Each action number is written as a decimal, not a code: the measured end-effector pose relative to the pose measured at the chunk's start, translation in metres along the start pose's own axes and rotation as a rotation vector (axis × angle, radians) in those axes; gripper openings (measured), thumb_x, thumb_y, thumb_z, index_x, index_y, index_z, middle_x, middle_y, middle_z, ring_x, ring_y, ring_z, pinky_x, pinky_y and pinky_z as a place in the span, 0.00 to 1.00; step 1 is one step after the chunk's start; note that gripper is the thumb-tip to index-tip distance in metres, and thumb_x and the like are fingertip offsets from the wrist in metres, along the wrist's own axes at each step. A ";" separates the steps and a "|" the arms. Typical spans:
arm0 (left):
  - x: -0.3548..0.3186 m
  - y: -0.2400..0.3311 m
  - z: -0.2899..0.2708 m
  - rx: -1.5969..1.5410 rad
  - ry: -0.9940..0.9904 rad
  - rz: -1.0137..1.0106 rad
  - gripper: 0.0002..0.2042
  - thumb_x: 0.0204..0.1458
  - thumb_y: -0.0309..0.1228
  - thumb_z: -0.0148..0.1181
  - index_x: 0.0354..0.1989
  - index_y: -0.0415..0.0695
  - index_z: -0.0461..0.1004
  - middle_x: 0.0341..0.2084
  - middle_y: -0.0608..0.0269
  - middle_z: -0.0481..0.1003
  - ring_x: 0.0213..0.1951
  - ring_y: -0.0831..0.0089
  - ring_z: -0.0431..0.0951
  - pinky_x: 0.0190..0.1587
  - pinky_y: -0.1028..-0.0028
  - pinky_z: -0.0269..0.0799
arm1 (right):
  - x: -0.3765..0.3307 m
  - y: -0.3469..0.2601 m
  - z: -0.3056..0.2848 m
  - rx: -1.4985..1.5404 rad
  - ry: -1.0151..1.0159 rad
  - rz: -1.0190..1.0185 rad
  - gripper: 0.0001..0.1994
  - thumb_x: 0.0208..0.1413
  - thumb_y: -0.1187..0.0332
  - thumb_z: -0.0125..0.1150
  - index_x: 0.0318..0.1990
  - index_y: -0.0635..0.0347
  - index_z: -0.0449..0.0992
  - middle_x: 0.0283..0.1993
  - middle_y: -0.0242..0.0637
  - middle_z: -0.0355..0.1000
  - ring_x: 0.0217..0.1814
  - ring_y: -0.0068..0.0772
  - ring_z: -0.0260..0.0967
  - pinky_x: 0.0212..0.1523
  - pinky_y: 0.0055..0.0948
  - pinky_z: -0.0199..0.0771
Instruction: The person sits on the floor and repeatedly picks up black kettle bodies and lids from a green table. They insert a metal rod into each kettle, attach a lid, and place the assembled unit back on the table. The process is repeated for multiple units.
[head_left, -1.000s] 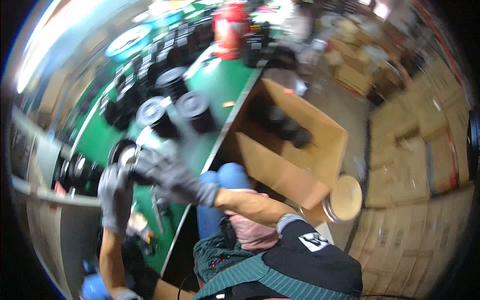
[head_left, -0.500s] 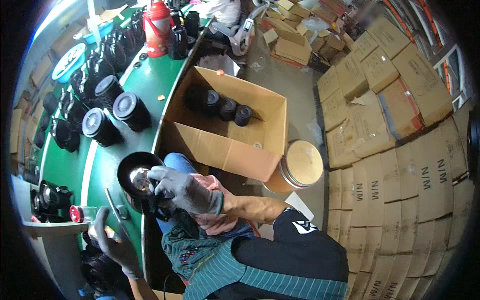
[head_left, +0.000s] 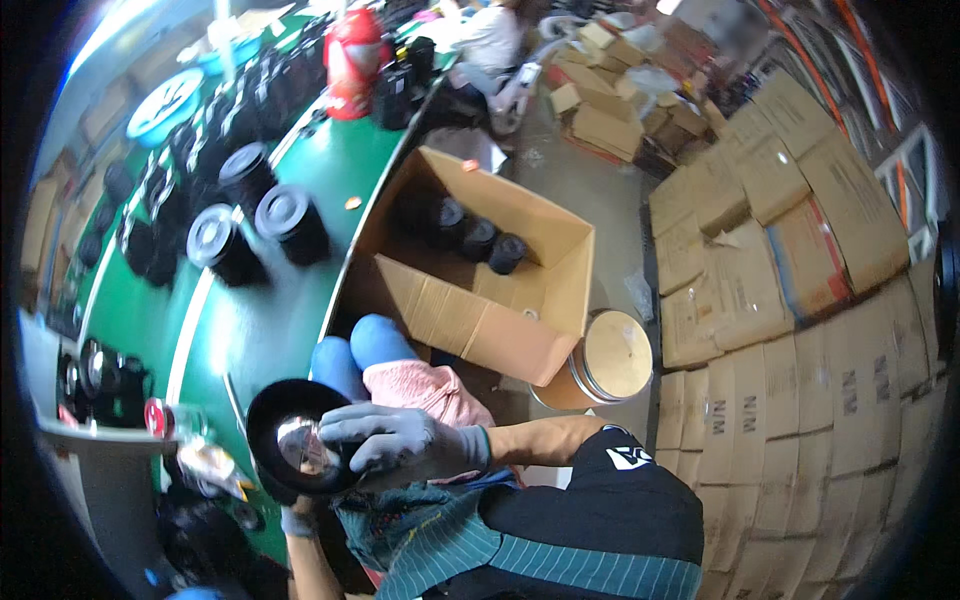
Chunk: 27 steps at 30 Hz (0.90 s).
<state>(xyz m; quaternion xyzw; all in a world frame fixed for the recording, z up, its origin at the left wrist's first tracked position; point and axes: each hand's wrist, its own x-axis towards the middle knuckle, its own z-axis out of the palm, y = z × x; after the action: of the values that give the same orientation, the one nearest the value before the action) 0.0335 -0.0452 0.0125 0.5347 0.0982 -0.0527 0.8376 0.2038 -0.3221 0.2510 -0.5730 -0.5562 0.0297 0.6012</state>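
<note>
Here, my right hand (head_left: 400, 440) fingers are wrapping the black round part (head_left: 295, 445) while my left hand (head_left: 297, 520) fingers are cupping beneath it, steadying it just beside the green bench (head_left: 260, 330).

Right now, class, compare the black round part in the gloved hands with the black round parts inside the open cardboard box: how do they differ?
The held part faces the camera, showing a shiny silver centre; the boxed parts look all dark. The held part is gripped by the right hand with the left hand beneath it; the boxed parts lie untouched in the cardboard box. The held part appears larger, being nearer. Both are black and round.
</note>
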 end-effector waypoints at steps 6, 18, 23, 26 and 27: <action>0.011 0.013 0.010 0.020 -0.002 0.099 0.26 0.72 0.34 0.55 0.76 0.42 0.65 0.73 0.54 0.69 0.71 0.60 0.70 0.74 0.58 0.67 | 0.023 0.006 0.014 -0.215 -0.205 0.021 0.28 0.47 0.62 0.82 0.56 0.58 0.78 0.71 0.53 0.71 0.74 0.60 0.69 0.70 0.59 0.69; 0.024 0.008 -0.006 -0.088 0.116 0.067 0.26 0.71 0.32 0.57 0.76 0.42 0.66 0.72 0.54 0.71 0.69 0.61 0.72 0.73 0.58 0.70 | 0.193 0.299 -0.054 -1.205 -0.008 0.326 0.61 0.45 0.31 0.76 0.81 0.58 0.58 0.83 0.62 0.48 0.83 0.75 0.45 0.75 0.75 0.53; 0.037 0.022 -0.005 -0.084 0.118 0.063 0.26 0.71 0.32 0.58 0.75 0.41 0.66 0.71 0.54 0.71 0.68 0.61 0.73 0.72 0.58 0.71 | 0.215 0.343 -0.072 -1.224 -0.207 0.530 0.60 0.43 0.30 0.78 0.83 0.38 0.58 0.72 0.60 0.59 0.70 0.73 0.61 0.65 0.73 0.66; 0.038 0.021 -0.006 -0.095 0.124 0.064 0.26 0.70 0.31 0.59 0.75 0.41 0.66 0.71 0.55 0.72 0.68 0.61 0.74 0.72 0.58 0.71 | 0.202 0.321 -0.067 -1.260 -0.059 0.270 0.55 0.42 0.35 0.81 0.78 0.43 0.66 0.67 0.57 0.63 0.68 0.68 0.63 0.67 0.65 0.65; 0.032 0.020 -0.006 -0.096 0.147 0.062 0.26 0.70 0.31 0.59 0.75 0.41 0.67 0.71 0.55 0.72 0.68 0.61 0.74 0.72 0.58 0.71 | 0.198 0.295 -0.059 -1.303 -0.023 0.079 0.55 0.41 0.37 0.82 0.78 0.45 0.66 0.67 0.56 0.64 0.68 0.66 0.63 0.68 0.62 0.65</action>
<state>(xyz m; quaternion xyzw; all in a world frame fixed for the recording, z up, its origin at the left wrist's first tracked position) 0.0675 -0.0303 0.0209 0.4993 0.1453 0.0175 0.8540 0.4980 -0.1266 0.1796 -0.8398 -0.4452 -0.2853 0.1230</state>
